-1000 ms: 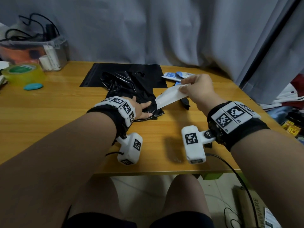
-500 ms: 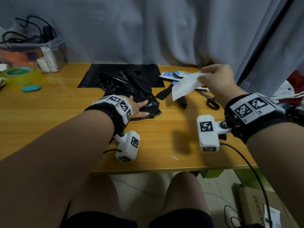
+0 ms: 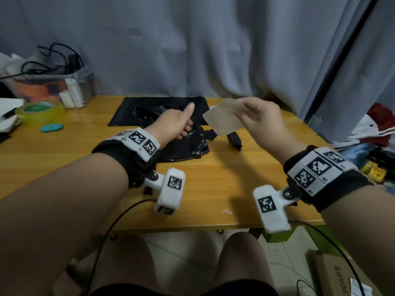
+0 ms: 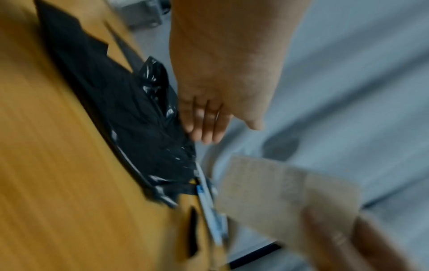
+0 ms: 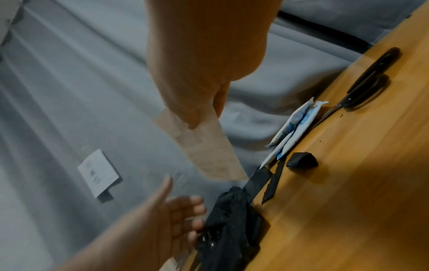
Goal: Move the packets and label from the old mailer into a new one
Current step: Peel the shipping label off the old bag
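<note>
Far left on the table [image 3: 53, 150], a roll of green-cored tape [image 3: 39, 111] is seen beside a clear storage box [image 3: 53, 88], neither in play. Next across, the crumpled old mailer [image 3: 183, 144] is lying on the wood, with the flat new mailer [image 3: 132, 110] laid out behind it, partly covered.

Above the crumpled plastic the left hand [image 3: 175, 122] is raised with nothing in it, thumb stuck up, fingers loosely bent; in the left wrist view they are seen relaxed and close together, just clear of the black film.

To the right of it, the label [image 3: 222, 118] is pinched at one end by the right hand [image 3: 260, 118], thumb on one face and fingers behind, and is held in the air, free of both mailers. Its faint print shows in the right wrist view.

By the look of it the label is off the old bag and is to be laid on the new one. A two-handed hold is advised: the free end taken by the left hand, the sheet kept flat, one edge set down first and smoothed outward so no crease is trapped.

Further right, the packets [image 5: 294, 128] are waiting near the table's back edge, with scissors [image 5: 362, 91] just beside them.
</note>
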Tool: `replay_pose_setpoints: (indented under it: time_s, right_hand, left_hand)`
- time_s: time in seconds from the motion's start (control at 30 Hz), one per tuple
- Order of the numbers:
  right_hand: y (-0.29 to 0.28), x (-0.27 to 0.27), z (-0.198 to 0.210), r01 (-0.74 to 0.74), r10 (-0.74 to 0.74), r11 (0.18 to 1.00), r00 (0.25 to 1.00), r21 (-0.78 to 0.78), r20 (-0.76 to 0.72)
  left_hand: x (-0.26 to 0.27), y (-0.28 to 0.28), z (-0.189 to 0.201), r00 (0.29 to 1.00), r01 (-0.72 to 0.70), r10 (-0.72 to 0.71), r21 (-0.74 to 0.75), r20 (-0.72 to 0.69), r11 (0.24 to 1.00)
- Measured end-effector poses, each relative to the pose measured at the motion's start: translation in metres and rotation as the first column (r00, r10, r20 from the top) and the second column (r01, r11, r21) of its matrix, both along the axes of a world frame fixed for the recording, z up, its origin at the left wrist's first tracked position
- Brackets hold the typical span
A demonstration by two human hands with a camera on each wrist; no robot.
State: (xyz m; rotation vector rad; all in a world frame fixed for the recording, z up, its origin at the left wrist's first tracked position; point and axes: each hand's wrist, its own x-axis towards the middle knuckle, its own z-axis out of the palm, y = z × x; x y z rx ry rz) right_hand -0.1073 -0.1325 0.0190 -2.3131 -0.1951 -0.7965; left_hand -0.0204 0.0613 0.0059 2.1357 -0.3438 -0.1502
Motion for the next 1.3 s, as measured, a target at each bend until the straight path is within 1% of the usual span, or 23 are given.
replay_pose_setpoints:
  time_s: [0.03,0.07,0.1,0.2,0.27,0.37,0.47,0.57,0.63,0.67,0.7,0.73,0.77,0.83,0.87,0.9,0.93,0.97,1.0,1.07,1.1,1.17,1.3]
  right_hand:
    - [0.003,-0.003,-0.001,-0.024,0.027,0.996,0.999,-0.084,0.036]
    - [0.006,-0.006,-0.003,-0.035,0.047,0.985,0.997,-0.169,0.065]
    - [0.008,-0.009,-0.004,-0.044,0.065,0.97,0.995,-0.239,0.08]
    - [0.013,-0.018,-0.009,-0.099,0.136,0.927,0.987,-0.361,0.079]
    - [0.017,-0.025,-0.013,-0.129,0.181,0.892,0.98,-0.433,0.079]
    - [0.019,-0.037,-0.014,-0.162,0.23,0.836,0.971,-0.524,0.066]
    - [0.019,-0.046,-0.014,-0.142,0.255,0.765,0.962,-0.629,0.093]
    - [0.011,-0.051,-0.018,-0.103,0.242,0.733,0.963,-0.672,0.116]
    - [0.002,-0.053,-0.024,-0.094,0.187,0.717,0.98,-0.691,0.061]
    - [-0.003,-0.053,-0.028,-0.083,0.125,0.715,0.992,-0.694,0.01]
    - [-0.008,-0.055,-0.032,-0.08,0.046,0.728,0.997,-0.681,-0.068]
    - [-0.012,-0.057,-0.035,-0.066,-0.037,0.768,0.988,-0.637,-0.147]
    - [-0.016,-0.059,-0.037,-0.016,-0.113,0.836,0.973,-0.548,-0.201]
    - [-0.016,-0.061,-0.034,0.128,-0.187,0.964,0.949,-0.235,-0.252]
    - [-0.015,-0.06,-0.032,0.177,-0.184,0.983,0.941,-0.051,-0.283]
    - [-0.014,-0.058,-0.03,0.206,-0.154,0.97,0.933,0.132,-0.325]
    - [-0.013,-0.056,-0.027,0.221,-0.096,0.928,0.92,0.3,-0.38]
    - [-0.013,-0.055,-0.026,0.235,-0.029,0.871,0.9,0.43,-0.434]
    - [-0.014,-0.055,-0.026,0.255,0.023,0.83,0.873,0.496,-0.487]
    - [-0.017,-0.059,-0.025,0.277,0.056,0.825,0.827,0.493,-0.559]
    - [-0.019,-0.062,-0.026,0.285,0.047,0.831,0.821,0.479,-0.569]
    - [-0.023,-0.07,-0.03,0.301,0.004,0.853,0.813,0.427,-0.582]
    - [-0.029,-0.088,-0.045,0.348,-0.078,0.891,0.751,0.292,-0.656]
  left_hand:
    - [-0.005,-0.003,0.005,0.982,0.002,-0.03,-0.149,-0.185,0.989]
    - [-0.009,-0.006,0.009,0.951,-0.012,-0.064,-0.242,-0.302,0.97]
    - [-0.012,-0.008,0.012,0.932,-0.031,-0.081,-0.299,-0.353,0.954]
    - [-0.018,-0.009,0.012,0.942,-0.097,-0.042,-0.391,-0.334,0.915]
    - [-0.022,-0.009,0.01,0.946,-0.119,-0.02,-0.402,-0.325,0.908]
    - [-0.029,-0.008,0.006,0.928,-0.143,-0.018,-0.401,-0.372,0.905]
    - [-0.039,-0.009,0.002,0.905,-0.148,-0.039,-0.398,-0.424,0.905]
    - [-0.047,-0.013,-0.004,0.92,-0.185,0.008,-0.418,-0.391,0.889]
    - [-0.05,-0.015,-0.005,0.948,-0.209,0.071,-0.437,-0.311,0.875]
    - [-0.05,-0.014,-0.006,0.958,-0.217,0.105,-0.437,-0.265,0.873]
    - [-0.049,-0.012,-0.006,0.965,-0.222,0.135,-0.429,-0.224,0.875]
    - [-0.049,-0.01,-0.006,0.97,-0.219,0.15,-0.413,-0.193,0.884]
    - [-0.048,-0.008,-0.006,0.974,-0.202,0.143,-0.387,-0.176,0.9]
    - [-0.051,-0.009,-0.005,0.984,-0.12,0.068,-0.334,-0.164,0.935]
    - [-0.055,-0.012,-0.005,0.988,-0.075,0.027,-0.312,-0.155,0.947]
    - [-0.059,-0.016,-0.005,0.989,-0.032,-0.012,-0.294,-0.146,0.955]
    - [-0.064,-0.021,-0.006,0.989,0.008,-0.048,-0.278,-0.139,0.96]
    - [-0.07,-0.026,-0.006,0.987,0.046,-0.083,-0.26,-0.135,0.965]
    - [-0.077,-0.032,-0.007,0.984,0.085,-0.119,-0.236,-0.132,0.968]
    - [-0.09,-0.043,-0.011,0.975,0.167,-0.187,-0.156,-0.122,0.973]
    - [-0.095,-0.047,-0.015,0.969,0.2,-0.214,-0.115,-0.12,0.973]
    - [-0.103,-0.056,-0.025,0.961,0.245,-0.25,-0.057,-0.119,0.968]
    - [-0.113,-0.068,-0.043,0.948,0.296,-0.288,0.048,-0.137,0.954]
